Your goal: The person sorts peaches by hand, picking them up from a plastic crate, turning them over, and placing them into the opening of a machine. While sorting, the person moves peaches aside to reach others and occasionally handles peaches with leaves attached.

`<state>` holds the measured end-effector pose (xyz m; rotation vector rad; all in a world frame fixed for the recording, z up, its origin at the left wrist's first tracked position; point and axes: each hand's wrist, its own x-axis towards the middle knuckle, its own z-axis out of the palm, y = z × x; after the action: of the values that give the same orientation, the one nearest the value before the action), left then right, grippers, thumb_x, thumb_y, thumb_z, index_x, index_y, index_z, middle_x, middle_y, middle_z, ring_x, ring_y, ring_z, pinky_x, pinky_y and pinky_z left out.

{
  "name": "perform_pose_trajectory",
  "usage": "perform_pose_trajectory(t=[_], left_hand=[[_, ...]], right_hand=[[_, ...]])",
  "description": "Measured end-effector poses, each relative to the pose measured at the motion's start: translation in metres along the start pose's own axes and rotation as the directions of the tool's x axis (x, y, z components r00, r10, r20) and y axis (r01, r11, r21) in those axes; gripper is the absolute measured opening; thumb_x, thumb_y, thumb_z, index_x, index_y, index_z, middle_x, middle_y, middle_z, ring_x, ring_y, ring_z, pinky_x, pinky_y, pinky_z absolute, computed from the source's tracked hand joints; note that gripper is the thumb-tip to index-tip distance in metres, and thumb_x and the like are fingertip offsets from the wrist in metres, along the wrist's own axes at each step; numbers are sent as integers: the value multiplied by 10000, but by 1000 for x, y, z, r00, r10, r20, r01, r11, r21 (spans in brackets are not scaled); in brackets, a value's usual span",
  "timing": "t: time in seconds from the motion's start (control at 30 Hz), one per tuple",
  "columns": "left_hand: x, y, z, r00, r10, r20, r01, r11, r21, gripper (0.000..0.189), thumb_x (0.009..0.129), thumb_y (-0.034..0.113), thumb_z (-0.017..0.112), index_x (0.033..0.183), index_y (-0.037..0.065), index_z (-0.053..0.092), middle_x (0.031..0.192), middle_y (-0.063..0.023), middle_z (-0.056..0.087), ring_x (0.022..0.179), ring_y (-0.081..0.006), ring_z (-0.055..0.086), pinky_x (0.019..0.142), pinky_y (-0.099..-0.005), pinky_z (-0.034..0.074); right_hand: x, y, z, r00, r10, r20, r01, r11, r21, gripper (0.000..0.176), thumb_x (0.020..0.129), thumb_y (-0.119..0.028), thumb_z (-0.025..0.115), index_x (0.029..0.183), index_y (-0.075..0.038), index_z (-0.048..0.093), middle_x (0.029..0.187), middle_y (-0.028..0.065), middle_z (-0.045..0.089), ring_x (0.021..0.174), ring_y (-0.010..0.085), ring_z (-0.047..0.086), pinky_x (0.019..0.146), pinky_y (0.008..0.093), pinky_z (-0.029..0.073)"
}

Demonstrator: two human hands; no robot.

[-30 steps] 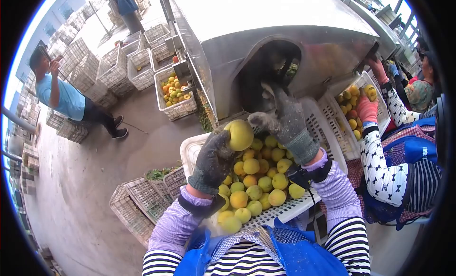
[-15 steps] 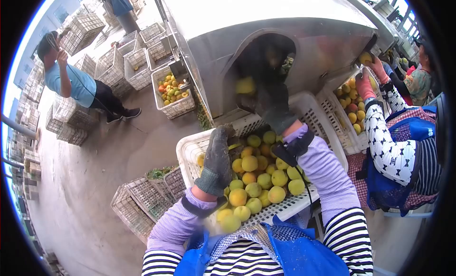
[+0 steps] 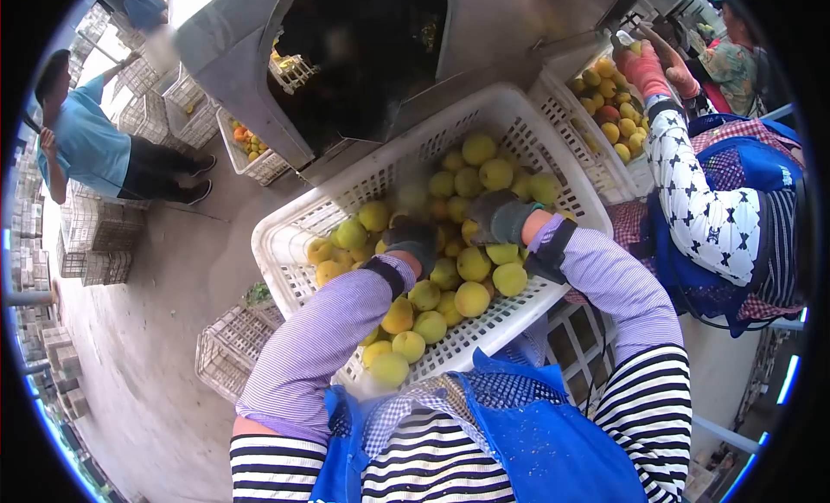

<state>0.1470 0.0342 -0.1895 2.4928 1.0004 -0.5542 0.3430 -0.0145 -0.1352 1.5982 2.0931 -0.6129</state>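
Observation:
A white plastic crate (image 3: 506, 114) with slotted walls stands tilted in front of me, holding a heap of yellow-green peaches (image 3: 471, 297). Both my hands wear dark gloves and are down on the fruit. My left hand (image 3: 411, 240) presses among the peaches near the middle of the heap, its fingers hidden and blurred. To its right, my right hand (image 3: 501, 217) lies over peaches, fingers pointing left towards the other hand; its fingertips are smeared and sunk between the fruit, so I cannot tell what it grips.
Beyond the crate rises a metal machine housing (image 3: 225, 66) with a dark opening (image 3: 354, 62). At right, a co-worker's gloved hand (image 3: 642, 70) is over another crate of peaches (image 3: 609, 114). A person in a blue shirt (image 3: 86, 148) stands left, near stacked crates (image 3: 99, 217).
My right hand has come out of the machine opening and down onto the peaches. My left hand has moved from the crate's far-left side into the heap. The view has shifted.

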Motion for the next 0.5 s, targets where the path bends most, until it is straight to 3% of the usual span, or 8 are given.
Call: perform_pose_trajectory(t=[0.07,0.17,0.27,0.33,0.4,0.47,0.5], left_hand=[[5,-3,13,1000,-26,6,26,1000,8,569,797,270,705,1318,97,554,1337,-203,520,1176,-431,556,991,-487,484],[-4,-6,-7,999,12,40,-14,999,43,628,775,321,741,1335,108,552,1305,-202,539,1164,-390,568,984,-456,497],[-24,-12,-36,993,26,112,-2,977,-211,624,795,381,737,1325,100,563,1238,-195,595,1113,-339,603,944,-425,518],[1,-32,1,983,147,113,-110,953,-284,562,864,389,678,1323,85,564,1198,-184,626,1099,-297,619,933,-410,515],[-3,-36,-7,984,97,152,-6,859,-512,512,928,392,620,1325,73,565,1170,-170,648,1082,-267,629,924,-398,510],[-52,-22,-73,951,-84,297,294,537,-791,473,986,390,562,1331,65,564,1153,-152,662,1064,-248,632,916,-389,503],[-63,-25,-81,978,-100,181,206,551,-809,485,995,390,554,1350,60,546,1181,-145,649,1087,-237,621,931,-376,496]], right_hand=[[10,-20,22,997,68,37,-67,998,-20,309,826,-327,688,1009,-78,705,1013,145,708,900,325,692,768,435,538],[37,-38,60,993,114,-12,-114,968,-224,254,870,-268,611,1045,-130,733,1084,134,708,991,289,686,793,432,540],[58,-26,98,938,214,-272,-227,974,-19,239,869,-249,614,1034,-109,715,1039,138,704,974,307,682,801,438,537],[52,-23,100,897,322,-303,-241,931,275,342,806,-254,702,1090,-69,658,1039,181,670,995,352,659,832,444,526],[35,-21,83,898,331,-291,-195,891,410,525,744,-308,781,1153,-35,598,1120,216,624,1045,365,625,870,442,508],[13,-30,43,923,296,-247,-171,887,428,584,723,-286,807,1200,-39,579,1196,216,599,1098,383,601,904,450,500],[2,-37,20,933,279,-227,-157,885,439,615,712,-275,820,1223,-41,569,1234,216,586,1125,392,588,921,454,496]])
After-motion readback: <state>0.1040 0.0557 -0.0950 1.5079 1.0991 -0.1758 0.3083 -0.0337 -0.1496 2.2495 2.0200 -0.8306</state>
